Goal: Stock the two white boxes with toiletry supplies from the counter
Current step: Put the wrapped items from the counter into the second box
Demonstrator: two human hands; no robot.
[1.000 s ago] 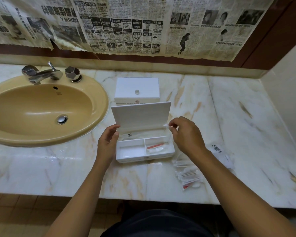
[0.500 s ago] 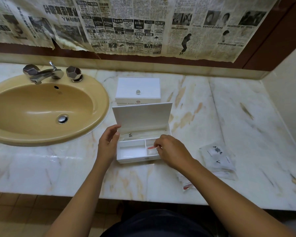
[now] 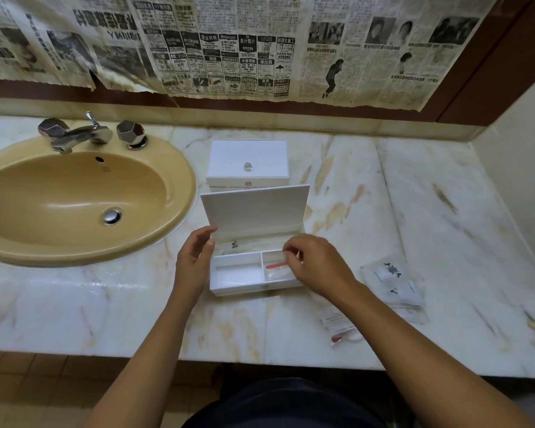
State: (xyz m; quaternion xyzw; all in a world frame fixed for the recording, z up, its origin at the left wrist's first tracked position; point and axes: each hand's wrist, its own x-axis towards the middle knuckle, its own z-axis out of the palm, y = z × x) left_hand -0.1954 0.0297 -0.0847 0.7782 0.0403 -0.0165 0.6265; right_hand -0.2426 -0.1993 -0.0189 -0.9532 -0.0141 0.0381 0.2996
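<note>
Here's the shallow white plastic box with the hinged lid (image 3: pixel 254 273) sitting near the front of the veined marble counter (image 3: pixel 368 196), its lid standing upright at the far side. The left hand (image 3: pixel 195 261) is against the box's left end, fingers loosely bent, thumb up by the lid's lower corner. Over on the right, the right hand (image 3: pixel 317 265) hovers above the right-hand compartment, fingers curled downward; whether anything is pinched between them, I cannot tell. In that right compartment lies a clear sachet with a red-orange stick (image 3: pixel 277 268). The left compartment shows only a pale glint on its floor. The long far compartment holds a clear packet with a small dark mark.

Just behind the raised lid stands the second white box, closed, with a clear knob on top (image 3: pixel 247 163). To the right of the right wrist, a stack of white sachets printed with dark emblems (image 3: pixel 393 282) lies flat, and nearer the counter's front edge, clear packets with red bits (image 3: pixel 342 330). Far left, the tan oval basin (image 3: pixel 74 199) with chrome taps (image 3: pixel 74 135).
</note>
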